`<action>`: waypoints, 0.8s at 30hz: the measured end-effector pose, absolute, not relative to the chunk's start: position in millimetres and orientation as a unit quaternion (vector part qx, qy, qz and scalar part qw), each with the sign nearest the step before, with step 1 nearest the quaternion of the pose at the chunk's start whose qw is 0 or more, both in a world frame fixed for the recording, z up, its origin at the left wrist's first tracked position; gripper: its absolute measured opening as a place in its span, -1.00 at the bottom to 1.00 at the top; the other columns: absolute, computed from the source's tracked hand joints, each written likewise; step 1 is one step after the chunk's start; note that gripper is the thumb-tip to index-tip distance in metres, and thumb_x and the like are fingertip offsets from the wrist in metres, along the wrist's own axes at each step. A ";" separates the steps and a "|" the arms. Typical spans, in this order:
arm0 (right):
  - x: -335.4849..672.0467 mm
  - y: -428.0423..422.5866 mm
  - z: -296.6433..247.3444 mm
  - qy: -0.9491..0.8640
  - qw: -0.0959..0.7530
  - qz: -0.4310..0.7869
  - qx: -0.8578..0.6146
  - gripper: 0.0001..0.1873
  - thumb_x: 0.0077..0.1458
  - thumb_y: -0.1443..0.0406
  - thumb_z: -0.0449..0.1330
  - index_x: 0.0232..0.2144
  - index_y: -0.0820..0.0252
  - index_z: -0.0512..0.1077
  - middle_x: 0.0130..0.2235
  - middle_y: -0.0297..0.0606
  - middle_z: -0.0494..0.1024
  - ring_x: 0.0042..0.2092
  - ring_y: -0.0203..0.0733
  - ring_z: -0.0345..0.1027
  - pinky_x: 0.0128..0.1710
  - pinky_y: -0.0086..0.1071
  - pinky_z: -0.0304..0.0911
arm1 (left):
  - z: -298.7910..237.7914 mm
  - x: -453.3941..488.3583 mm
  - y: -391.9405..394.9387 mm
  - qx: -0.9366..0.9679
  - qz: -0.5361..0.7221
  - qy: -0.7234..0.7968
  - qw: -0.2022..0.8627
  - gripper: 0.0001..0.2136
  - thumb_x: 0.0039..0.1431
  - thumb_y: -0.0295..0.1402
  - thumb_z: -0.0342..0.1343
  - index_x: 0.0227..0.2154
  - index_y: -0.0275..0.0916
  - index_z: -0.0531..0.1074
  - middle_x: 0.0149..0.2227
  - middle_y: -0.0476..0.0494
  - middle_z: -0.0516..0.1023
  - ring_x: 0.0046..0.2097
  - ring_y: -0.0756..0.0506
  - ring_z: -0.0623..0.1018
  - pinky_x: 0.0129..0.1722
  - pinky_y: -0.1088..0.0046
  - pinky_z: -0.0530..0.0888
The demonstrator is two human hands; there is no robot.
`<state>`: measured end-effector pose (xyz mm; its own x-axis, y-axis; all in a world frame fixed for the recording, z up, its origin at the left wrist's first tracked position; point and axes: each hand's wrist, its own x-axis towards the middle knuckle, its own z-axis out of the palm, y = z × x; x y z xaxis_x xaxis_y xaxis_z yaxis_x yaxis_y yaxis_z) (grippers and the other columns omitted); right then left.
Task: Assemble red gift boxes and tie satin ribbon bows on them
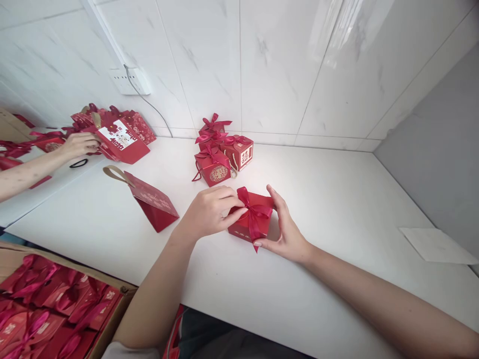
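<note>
A small red gift box with a dark pink ribbon bow on top sits on the white table in front of me. My left hand reaches over its left side, thumb and fingers pinched on the bow's left part. At the box's right side, my right hand grips it, with the thumb at the near corner and the fingers behind the far right edge. Part of the box's right face is hidden by that hand.
Several ribboned red boxes cluster near the wall. A red tent-shaped box with a beige strap stands left. Another person's hand touches red boxes at far left. A cardboard carton holds more boxes; white paper lies right.
</note>
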<state>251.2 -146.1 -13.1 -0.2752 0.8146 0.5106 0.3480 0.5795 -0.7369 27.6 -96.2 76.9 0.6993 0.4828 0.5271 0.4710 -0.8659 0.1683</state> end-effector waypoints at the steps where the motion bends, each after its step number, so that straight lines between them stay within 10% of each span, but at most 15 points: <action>1: 251.2 -146.3 -13.1 -0.756 0.464 0.254 -0.386 0.24 -0.06 0.01 0.40 0.38 -0.02 -0.34 0.41 -0.14 -0.22 0.39 0.15 -0.24 0.34 0.10 -0.07 | 76.8 26.3 -95.2 0.919 0.298 0.258 0.030 -0.90 0.20 -0.36 0.16 -0.31 -0.22 0.56 -0.31 -0.06 0.56 -0.30 -0.01 0.51 -0.27 0.44 0.46; 19: 253.7 -144.8 -14.8 -0.749 0.470 0.273 -0.379 0.18 -0.04 0.04 0.40 0.37 -0.04 -0.29 0.38 -0.07 -0.11 0.35 0.14 -0.08 0.30 0.09 0.03 | 84.8 20.9 -92.3 0.853 0.330 0.327 0.240 -0.69 0.24 -0.29 0.10 -0.61 -0.26 0.42 -0.48 -0.06 0.46 -0.40 0.00 0.45 -0.34 0.44 0.40; 24: 254.4 -144.9 -14.7 -0.754 0.469 0.273 -0.370 0.19 -0.04 0.06 0.40 0.37 -0.07 -0.29 0.38 -0.09 -0.11 0.36 0.13 -0.11 0.31 0.06 0.01 | 85.6 23.1 -87.1 0.778 0.357 0.459 0.238 -0.77 0.24 -0.15 0.08 -0.18 -0.17 0.43 -0.15 -0.07 0.52 -0.11 -0.06 0.49 -0.16 0.43 0.41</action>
